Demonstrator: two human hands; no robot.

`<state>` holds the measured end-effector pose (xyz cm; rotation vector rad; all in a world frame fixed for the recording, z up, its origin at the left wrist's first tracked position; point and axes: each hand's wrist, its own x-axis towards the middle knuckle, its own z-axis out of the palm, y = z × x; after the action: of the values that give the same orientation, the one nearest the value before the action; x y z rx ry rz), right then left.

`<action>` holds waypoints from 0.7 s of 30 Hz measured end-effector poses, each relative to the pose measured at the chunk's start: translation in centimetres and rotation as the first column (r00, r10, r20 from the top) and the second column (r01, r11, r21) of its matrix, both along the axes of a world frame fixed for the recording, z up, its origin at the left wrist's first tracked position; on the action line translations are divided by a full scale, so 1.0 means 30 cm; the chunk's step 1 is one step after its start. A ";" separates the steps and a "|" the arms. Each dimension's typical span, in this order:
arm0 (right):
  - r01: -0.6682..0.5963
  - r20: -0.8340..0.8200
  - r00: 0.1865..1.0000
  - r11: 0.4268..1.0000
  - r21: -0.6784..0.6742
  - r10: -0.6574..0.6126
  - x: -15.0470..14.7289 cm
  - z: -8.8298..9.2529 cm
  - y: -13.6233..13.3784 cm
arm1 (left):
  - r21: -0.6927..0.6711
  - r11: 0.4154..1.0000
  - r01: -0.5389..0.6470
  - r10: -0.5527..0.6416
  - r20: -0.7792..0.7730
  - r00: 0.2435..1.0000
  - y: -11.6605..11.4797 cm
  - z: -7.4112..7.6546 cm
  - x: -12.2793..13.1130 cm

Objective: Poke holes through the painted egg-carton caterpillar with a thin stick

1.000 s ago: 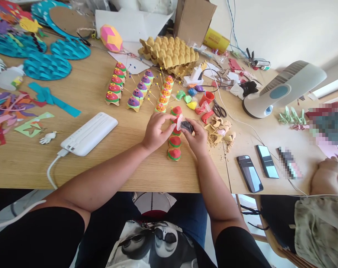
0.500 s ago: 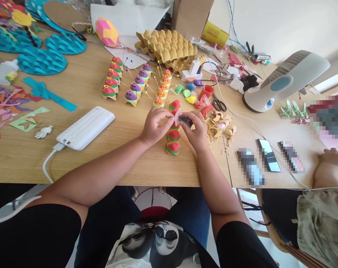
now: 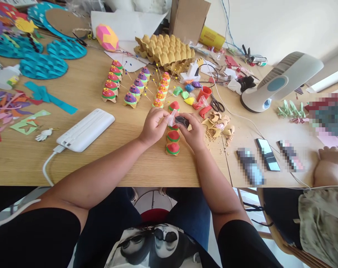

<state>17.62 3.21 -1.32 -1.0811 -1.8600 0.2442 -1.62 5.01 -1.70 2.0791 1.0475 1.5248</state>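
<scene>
Between my hands is a small clear plastic bag with a black lump of clay in it. My left hand pinches the bag's clear end. The fingers of my right hand are closed round the black part. Just beneath them stands a strip of egg-carton cups topped with red clay and edged in green, partly hidden by the hands. Farther back are three decorated strips: a red one, a purple one and an orange one, with ball-headed pins sticking out.
A white power bank lies left. Yellow egg trays sit at the back. To the right are scissors, torn carton scraps, a white fan and phones. Another person's arm rests at the right edge.
The clear end of the bag has been drawn out a little from the black lump, and both hands have shifted slightly left. The view has tilted slightly.
</scene>
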 end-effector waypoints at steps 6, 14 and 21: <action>0.016 -0.050 0.999 0.999 -0.046 -0.018 -0.008 -0.004 -0.005 | -0.090 0.995 0.046 -0.040 0.074 0.996 0.007 -0.013 0.005; 0.030 -0.003 1.000 0.998 0.054 -0.030 0.006 0.001 -0.005 | -0.106 0.990 0.094 -0.088 0.060 0.994 0.000 -0.002 0.007; 0.111 -0.089 0.991 0.978 0.175 -0.097 -0.010 -0.002 -0.007 | -0.037 0.997 0.062 -0.061 0.017 0.998 -0.014 0.017 0.009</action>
<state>17.32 3.01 -1.39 -1.0252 -1.7126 0.0559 -1.36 4.59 -1.20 2.0514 0.9897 1.4777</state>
